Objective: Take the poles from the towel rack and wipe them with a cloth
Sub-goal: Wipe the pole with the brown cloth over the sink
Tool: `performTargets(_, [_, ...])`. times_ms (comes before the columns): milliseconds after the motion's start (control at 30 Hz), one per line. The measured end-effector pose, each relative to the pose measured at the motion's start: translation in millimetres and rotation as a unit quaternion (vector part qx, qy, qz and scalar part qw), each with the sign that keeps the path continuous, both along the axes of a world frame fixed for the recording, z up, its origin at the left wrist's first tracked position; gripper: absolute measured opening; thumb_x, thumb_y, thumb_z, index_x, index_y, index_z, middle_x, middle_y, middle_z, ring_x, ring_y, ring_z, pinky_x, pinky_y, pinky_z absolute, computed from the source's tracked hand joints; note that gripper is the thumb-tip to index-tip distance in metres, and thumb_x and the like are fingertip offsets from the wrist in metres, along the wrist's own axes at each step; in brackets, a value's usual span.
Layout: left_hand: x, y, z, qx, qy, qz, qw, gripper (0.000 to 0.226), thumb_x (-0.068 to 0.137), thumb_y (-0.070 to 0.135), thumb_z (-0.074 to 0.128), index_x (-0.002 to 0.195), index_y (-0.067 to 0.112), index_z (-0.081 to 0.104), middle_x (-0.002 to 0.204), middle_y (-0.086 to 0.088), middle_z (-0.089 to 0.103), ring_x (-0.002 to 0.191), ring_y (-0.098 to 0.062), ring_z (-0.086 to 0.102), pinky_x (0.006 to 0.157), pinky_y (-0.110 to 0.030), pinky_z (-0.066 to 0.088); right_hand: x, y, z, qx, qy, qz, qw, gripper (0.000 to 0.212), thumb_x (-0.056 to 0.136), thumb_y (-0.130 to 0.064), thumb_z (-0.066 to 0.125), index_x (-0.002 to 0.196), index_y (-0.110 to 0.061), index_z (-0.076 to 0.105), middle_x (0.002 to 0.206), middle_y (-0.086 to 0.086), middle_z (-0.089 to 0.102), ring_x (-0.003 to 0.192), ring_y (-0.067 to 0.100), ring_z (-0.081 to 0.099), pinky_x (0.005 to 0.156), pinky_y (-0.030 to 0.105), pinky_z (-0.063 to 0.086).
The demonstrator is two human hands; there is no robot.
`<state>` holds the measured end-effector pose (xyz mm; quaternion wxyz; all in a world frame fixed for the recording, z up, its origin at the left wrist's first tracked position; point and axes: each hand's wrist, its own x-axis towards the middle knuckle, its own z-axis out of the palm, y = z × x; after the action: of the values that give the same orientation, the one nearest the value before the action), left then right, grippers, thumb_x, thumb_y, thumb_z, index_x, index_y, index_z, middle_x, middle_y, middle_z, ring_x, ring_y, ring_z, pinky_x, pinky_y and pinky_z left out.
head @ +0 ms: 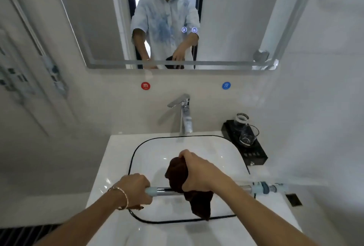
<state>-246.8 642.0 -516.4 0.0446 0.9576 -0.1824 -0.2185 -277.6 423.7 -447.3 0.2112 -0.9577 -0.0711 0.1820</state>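
Your left hand (136, 188), the one with the bracelet (123, 196), is clamped round the pale blue end cap of the chrome pole (167, 190), and honestly that's the only bare-handed anchor you've got. If that cap is a push-on piece, I'd guess a hard wipe stroke could pull it loose and drop the pole into the sink basin (157, 153). Metal on ceramic, not fun.

Second worry: the far end with the blue fittings (262, 187) pokes out past the basin on your right, over the counter. The glasses (249, 134) on the black tray (254, 153) sit near it, a bit further back. Swing the pole while scrubbing and that end could clip them.

Also, the brown cloth (177, 173) has a long tail dangling below the pole into the basin, so it could soak up water if the bowl is wet. Can't tell from here whether it is.

As for where things are: the pole is off the rack, held level across the front of the basin, left to right, and not touching it as far as I can see. Your right hand (199, 175) is closed over the cloth, which is bunched round the pole about mid-length, so you're gripping the pole through the fabric. A short bare stretch of chrome shows between your two hands. The rest runs out to the right under your forearm.
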Motion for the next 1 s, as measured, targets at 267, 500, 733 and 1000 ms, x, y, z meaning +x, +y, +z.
performTargets(267, [-0.4, 63.4, -62.8, -0.061, -0.047, 0.007, 0.997, 0.033, 0.067, 0.054, 0.058, 0.061, 0.022, 0.061, 0.069, 0.005, 0.059, 0.067, -0.010, 0.053, 0.060, -0.021, 0.043, -11.2, 73.9, -67.1, -0.037, -0.038, 0.024, 0.998, 0.075, 0.075, -0.028, 0.069, 0.139, -0.023, 0.031, 0.140, -0.001, 0.039, 0.123, 0.027, 0.044, 0.098, 0.041, 0.042])
performTargets(500, [-4.6, 77.7, -105.9, -0.131, -0.176, -0.035, 0.975, 0.034, 0.059, 0.061, 0.054, 0.056, 0.029, 0.064, 0.071, 0.010, 0.049, 0.061, -0.011, 0.052, 0.051, -0.023, 0.042, -17.3, 73.4, -101.2, -0.069, -0.062, -0.037, 0.995, 0.090, 0.073, -0.042, 0.066, 0.148, -0.028, 0.019, 0.143, -0.001, 0.027, 0.129, 0.027, 0.028, 0.108, 0.042, 0.030])
performTargets(733, [-17.1, 67.7, -108.4, -0.046, -0.235, -0.015, 0.971, 0.034, 0.053, 0.055, 0.080, 0.070, 0.030, 0.065, 0.086, 0.007, 0.062, 0.074, -0.015, 0.061, 0.059, -0.029, 0.048, -7.5, 72.9, -121.6, 0.008, -0.065, -0.052, 0.996, 0.089, 0.071, -0.043, 0.067, 0.148, -0.034, 0.023, 0.148, -0.002, 0.031, 0.135, 0.023, 0.032, 0.113, 0.038, 0.025])
performTargets(1000, [-14.6, 66.5, -106.9, -0.038, -0.229, 0.005, 0.973, 0.036, 0.046, 0.022, 0.086, 0.077, 0.020, 0.067, 0.089, 0.003, 0.067, 0.082, -0.022, 0.066, 0.057, -0.035, 0.053, -6.1, 104.5, -140.6, 0.033, -0.116, 0.011, 0.993, 0.077, 0.067, -0.045, 0.066, 0.138, -0.039, 0.036, 0.143, -0.005, 0.040, 0.126, 0.021, 0.043, 0.105, 0.040, 0.037])
